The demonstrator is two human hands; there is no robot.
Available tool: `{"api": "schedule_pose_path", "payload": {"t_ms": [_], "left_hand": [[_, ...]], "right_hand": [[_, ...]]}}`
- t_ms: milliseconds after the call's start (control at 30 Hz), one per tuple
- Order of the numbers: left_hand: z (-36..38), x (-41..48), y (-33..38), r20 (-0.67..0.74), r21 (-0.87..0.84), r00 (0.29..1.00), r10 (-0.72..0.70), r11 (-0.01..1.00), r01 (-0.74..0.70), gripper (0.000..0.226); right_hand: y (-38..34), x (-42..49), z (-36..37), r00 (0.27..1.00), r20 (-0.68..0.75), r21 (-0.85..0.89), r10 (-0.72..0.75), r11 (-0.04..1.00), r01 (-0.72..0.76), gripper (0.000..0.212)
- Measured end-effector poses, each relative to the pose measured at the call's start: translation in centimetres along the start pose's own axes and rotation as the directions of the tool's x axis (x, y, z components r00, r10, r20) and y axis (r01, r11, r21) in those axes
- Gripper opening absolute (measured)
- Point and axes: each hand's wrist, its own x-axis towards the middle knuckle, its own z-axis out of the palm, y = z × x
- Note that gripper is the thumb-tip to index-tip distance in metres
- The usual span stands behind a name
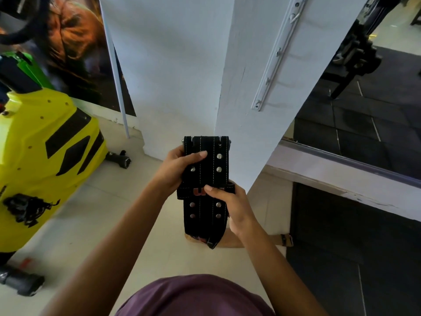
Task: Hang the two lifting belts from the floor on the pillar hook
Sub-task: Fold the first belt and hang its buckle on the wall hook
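We hold the black belt (pixel 206 179) w/ both hands, just in front of the pillar (pixel 250 92). Left hand (pixel 176 169) clamps its upper left edge, right hand (pixel 230 206) grips the lower right. Tan belt (pixel 255 240) lies on floor at pillar base. Hook rail (pixel 276 53) on pillar's right face, above belt.

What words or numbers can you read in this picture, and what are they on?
None can be read.
Black belt: a reddish patch with letters, mostly covered by the right hand, unreadable.
Yellow machine: a black emblem, a shape, no letters.
Wall poster: a picture only, no words visible.
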Motion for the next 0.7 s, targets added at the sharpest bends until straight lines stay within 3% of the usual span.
{"api": "schedule_pose_path", "payload": {"t_ms": [167,333,567,700], "left_hand": [[-1.9,-2.9,-3.9,0.152,0.128,0.981,-0.118,0.987,0.099,0.032],[-2.2,-5.3,-8.3,0.094,0.187,0.988,-0.122,0.977,0.103,0.036],[-1.8,-4.4,-6.4,0.037,0.089,0.996,-0.079,0.993,0.076,0.049],[-1.6,-3.2,-3.6,0.004,-0.01,0.999,-0.033,0.999,0.033,0.028]], "right_hand": [[-0.4,0.4,-0.7,1.0,-0.003,0.094,-0.013,0.995,0.013,0.035],[-0.5,1.1,-0.8,0.999,-0.047,0.099,-0.002,0.995,0.007,0.036],[-0.3,1.4,-0.4,0.998,-0.019,-0.034,-0.063,0.997,0.063,0.031],[-0.5,1.5,0.3,0.995,0.003,-0.097,-0.101,0.99,0.101,0.029]]}}
